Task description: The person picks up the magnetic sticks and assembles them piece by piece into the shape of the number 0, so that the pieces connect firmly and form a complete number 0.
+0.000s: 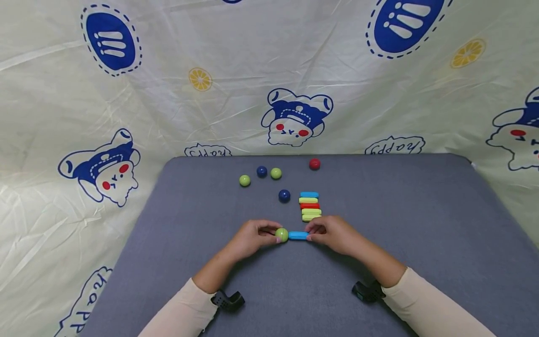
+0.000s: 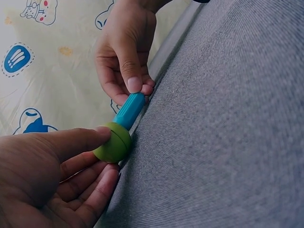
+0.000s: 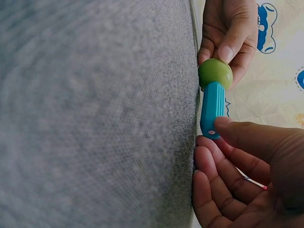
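While the left hand [image 1: 254, 237] is pinching a green ball [image 1: 281, 235] over the grey table [image 1: 412, 201], the right hand [image 1: 333, 233] is pinching the touching blue rod [image 1: 297, 235] by its free end; both pieces are seeming light, stiff, best held at those spots.

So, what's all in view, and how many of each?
Smooth round ball: one, green, pinched in left hand
Ridged stick: one, light blue, pinched in right hand, end against ball
Loose balls: five (two green, two dark blue, one red), beyond both hands
Stick row: five (three yellow, one red, one light blue), beyond right hand
Fabric tabletop: one, grey, beneath these
Printed sheet: one, cream, behind and beside tabletop
Wrist devices: two, black, one per arm
Sleeves: two, pale, one per arm
Left hand, right hand: two, bare, over tabletop
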### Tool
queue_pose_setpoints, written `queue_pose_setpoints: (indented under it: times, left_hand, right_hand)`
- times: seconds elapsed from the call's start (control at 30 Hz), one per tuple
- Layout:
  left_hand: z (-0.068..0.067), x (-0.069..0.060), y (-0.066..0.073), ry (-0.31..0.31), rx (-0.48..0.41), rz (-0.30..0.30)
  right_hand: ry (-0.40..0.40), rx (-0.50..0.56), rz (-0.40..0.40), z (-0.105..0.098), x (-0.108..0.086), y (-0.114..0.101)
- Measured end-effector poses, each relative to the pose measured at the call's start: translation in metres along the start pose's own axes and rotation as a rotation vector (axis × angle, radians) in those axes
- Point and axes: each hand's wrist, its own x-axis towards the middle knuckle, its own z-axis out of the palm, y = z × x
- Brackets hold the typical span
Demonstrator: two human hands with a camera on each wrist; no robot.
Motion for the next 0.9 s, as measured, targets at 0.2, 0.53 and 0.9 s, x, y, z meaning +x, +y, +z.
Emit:
queue_pose_setpoints:
  times: [0.2,0.53,0.9]
  left_hand:
    - [0.0,0.0,-0.002,0.004,-0.008,0.0]
    - [-0.002,0.001,-0.006,-0.025,-0.029,0.004]
    - [-0.003,0.002,-0.008,-0.035,-0.042,0.018]
  right_hand:
    - [0.005,0.01,-0.003,0.001,0.0,0.0]
    - [0.039,0.051,-0.001,-0.001,0.002,0.004]
    - [0.171,0.114,-0.034,-0.017,0.02,-0.001]
